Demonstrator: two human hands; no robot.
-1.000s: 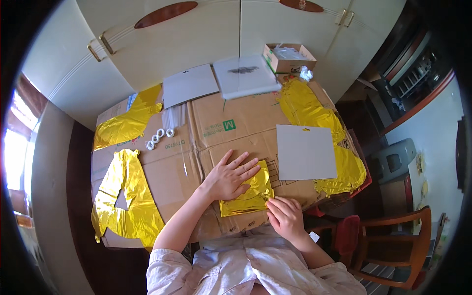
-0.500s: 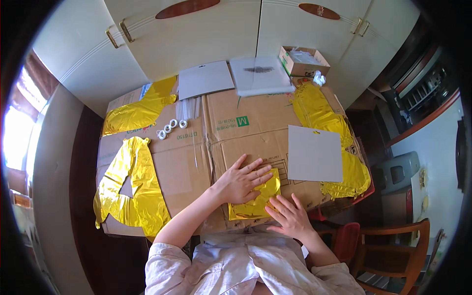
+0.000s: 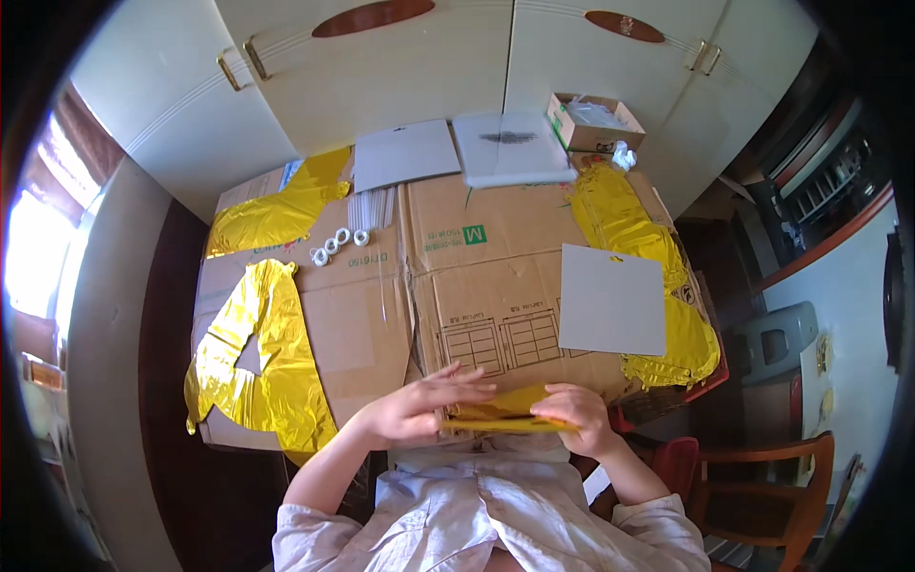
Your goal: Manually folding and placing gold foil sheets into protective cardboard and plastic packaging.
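Observation:
At the near edge of the cardboard-covered table, a folded gold foil balloon (image 3: 505,406) is lifted partly off the surface, its near edge a thin blurred band. My right hand (image 3: 579,417) pinches the right end of it, fingers on top. At the left end, my left hand (image 3: 426,404) has its fingers stretched out above the foil, apart from one another. To the right lies a pale grey square card (image 3: 612,300), partly over a flat gold foil balloon (image 3: 691,329). Left of my left arm is an A-shaped gold foil balloon (image 3: 286,372), spread flat.
Another gold foil piece (image 3: 272,217) lies at the far left, near white ribbon rolls (image 3: 360,237) and clear straws (image 3: 374,208). Along the back are a grey card (image 3: 407,154), clear plastic bags (image 3: 515,151) and a small open box (image 3: 596,124). A wooden chair (image 3: 762,496) stands right.
Both hands have drawn back toward me. The foil balloon, earlier flat under my hands, is now folded and raised at the table edge, with my right hand closed on its end.

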